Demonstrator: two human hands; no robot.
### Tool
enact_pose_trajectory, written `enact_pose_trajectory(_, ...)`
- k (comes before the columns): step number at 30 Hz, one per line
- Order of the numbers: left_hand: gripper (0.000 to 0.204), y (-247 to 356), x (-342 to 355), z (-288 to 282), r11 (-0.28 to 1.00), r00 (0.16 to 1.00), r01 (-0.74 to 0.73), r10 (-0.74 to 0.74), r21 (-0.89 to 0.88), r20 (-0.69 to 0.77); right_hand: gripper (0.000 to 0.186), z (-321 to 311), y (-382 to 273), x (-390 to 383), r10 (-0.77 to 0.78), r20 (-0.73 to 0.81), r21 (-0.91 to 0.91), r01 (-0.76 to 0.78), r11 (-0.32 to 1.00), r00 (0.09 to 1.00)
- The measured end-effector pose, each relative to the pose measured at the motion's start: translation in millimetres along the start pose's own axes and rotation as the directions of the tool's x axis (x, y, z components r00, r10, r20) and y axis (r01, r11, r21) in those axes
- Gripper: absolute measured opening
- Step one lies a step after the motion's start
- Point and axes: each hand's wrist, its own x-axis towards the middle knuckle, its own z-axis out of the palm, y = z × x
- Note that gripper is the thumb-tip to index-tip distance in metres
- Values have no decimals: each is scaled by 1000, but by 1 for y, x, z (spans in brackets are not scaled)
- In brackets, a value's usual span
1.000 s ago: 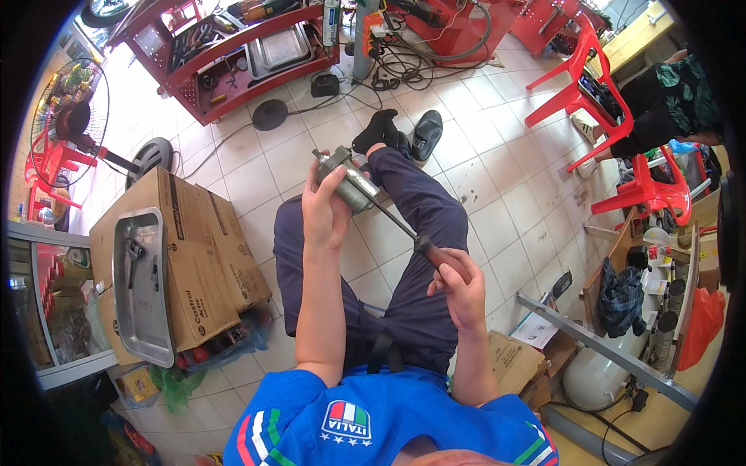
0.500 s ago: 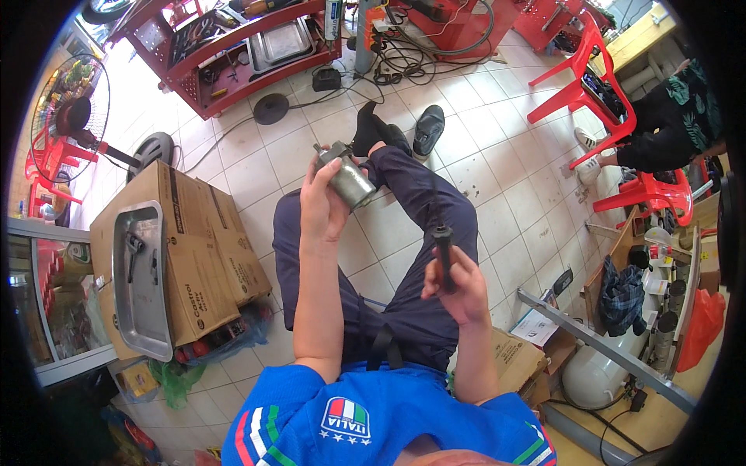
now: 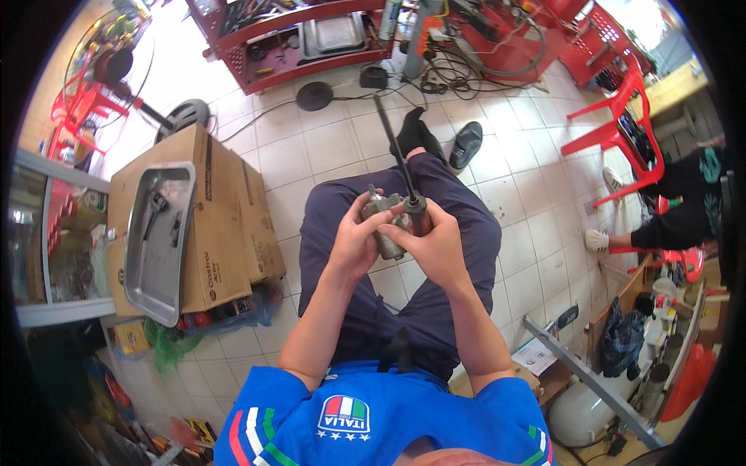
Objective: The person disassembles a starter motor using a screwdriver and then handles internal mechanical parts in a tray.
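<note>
In my left hand (image 3: 354,242) is a grey metal cylinder (image 3: 390,248) with a thicker flanged end and a short stub on top; it looks like a small motor. I hold it over my lap, fingers closed around it. My right hand (image 3: 437,247) is wrapped round the dark handle of a long screwdriver (image 3: 397,149), whose thin black shaft points up and away from me. The handle is right beside the cylinder, and my right thumb reaches across to the cylinder. The fingers partly hide the cylinder's middle.
At my left, a metal tray (image 3: 161,245) with a dark tool in it rests on cardboard boxes (image 3: 221,233). A red tool cart (image 3: 311,66) and cables (image 3: 458,81) lie ahead. At right are red chairs (image 3: 622,140), a seated person (image 3: 680,213) and a grey metal bar (image 3: 590,380).
My hands have come together over my lap. The screwdriver has moved left to the cylinder, and the cylinder has come lower and nearer. The view has shifted slightly.
</note>
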Motion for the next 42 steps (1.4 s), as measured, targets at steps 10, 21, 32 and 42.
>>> enact_pose_trajectory(10,47,25,-24,-16,996,999,-45,42,-82,-33,23,37,-3,3,24,51,-3,-23,1000,998)
enact_pose_trajectory(21,52,45,-62,-59,922,975,-222,203,-319,-90,17,88,-43,6,-71,307,76,50,996,949)
enact_pose_trajectory(32,60,42,-133,-85,743,981,-192,136,-641,-138,38,271,-135,24,-489,637,-64,673,737,596)
enact_pose_trajectory(42,61,32,-162,-105,837,960,-218,92,-502,-263,32,358,-138,26,-349,816,-242,821,517,461)
